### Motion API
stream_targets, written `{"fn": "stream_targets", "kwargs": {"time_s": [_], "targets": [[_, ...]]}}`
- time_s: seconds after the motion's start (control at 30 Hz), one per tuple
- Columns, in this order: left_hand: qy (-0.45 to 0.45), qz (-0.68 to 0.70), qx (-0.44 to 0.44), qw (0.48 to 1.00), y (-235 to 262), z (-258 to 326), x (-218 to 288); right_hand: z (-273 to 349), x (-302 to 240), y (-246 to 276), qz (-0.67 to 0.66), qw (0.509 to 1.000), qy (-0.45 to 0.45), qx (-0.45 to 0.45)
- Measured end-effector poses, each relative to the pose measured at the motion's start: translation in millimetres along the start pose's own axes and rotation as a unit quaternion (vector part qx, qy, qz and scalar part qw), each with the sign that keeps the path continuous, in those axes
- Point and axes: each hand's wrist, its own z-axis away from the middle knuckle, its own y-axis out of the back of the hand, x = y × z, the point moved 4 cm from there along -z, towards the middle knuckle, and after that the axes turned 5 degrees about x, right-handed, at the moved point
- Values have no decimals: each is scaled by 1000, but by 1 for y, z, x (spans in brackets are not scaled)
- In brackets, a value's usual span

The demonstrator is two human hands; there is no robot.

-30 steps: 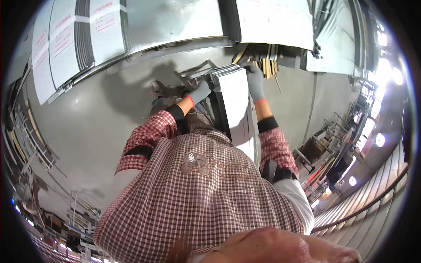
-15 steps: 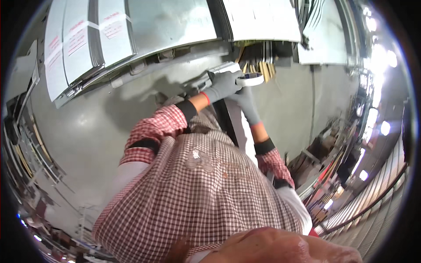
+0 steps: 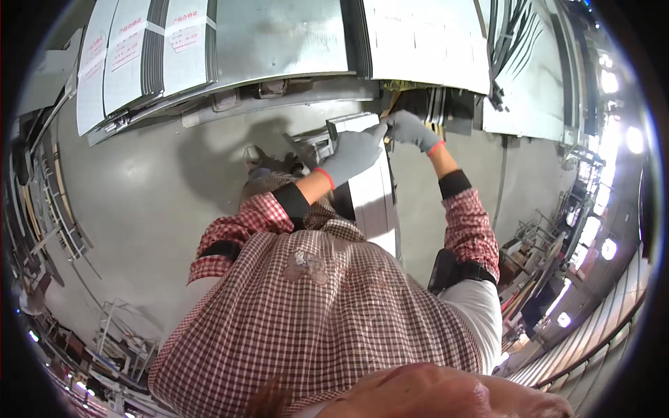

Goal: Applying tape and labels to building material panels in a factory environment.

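Observation:
Both hands wear grey gloves with red cuffs and meet above the far part of a stack of long white strips [image 3: 373, 202]. My left hand [image 3: 354, 155] lies over the stack, fingers pointing to the far right and drawn together at the tips. Just right of it, past the stack's edge, my right hand [image 3: 412, 131] is closed, its fingertips close to the left ones. What either hand pinches is too small or hidden to make out. The white ring-shaped roll from earlier does not show.
Ahead stands a bench with large grey sheets [image 3: 279, 35] and bundled white panels [image 3: 185, 42] with labels. More white sheets [image 3: 428, 45] lie to the right, dark strips [image 3: 519, 42] beyond. Racks of long pieces [image 3: 63, 209] line the left side.
My right hand has come up from beside the stack to its far right edge. The white roll near the hands has gone from sight. My left hand has shifted slightly nearer to me.

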Motion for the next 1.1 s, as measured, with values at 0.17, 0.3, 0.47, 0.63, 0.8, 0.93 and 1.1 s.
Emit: {"fn": "stream_targets", "kwargs": {"time_s": [0.17, 0.3, 0.47, 0.63, 0.8, 0.93, 1.1], "targets": [[82, 421, 135, 893, 17, 44, -68, 25, 32, -18, -115, 968, -177, 138], [239, 641, -39, 728, -58, 32, -78, 8, -29, -25, -244, 909, -198, 275], [86, 659, 99, 741, -3, 17, -70, 63, -46, -14, -380, 841, -169, 346], [28, 784, 215, 582, 258, -75, -128, 199, -130, -39, -759, 637, -84, 105], [-155, 675, 367, 621, 370, -67, -154, 121, -163, -66, -745, 654, -100, 83], [-136, 340, 367, 855, 317, -27, -206, 22, -175, 22, -777, 604, -57, 170], [6, 207, 452, 868, 376, 103, -294, -168, -184, 165, -808, 561, 12, 179]]}}
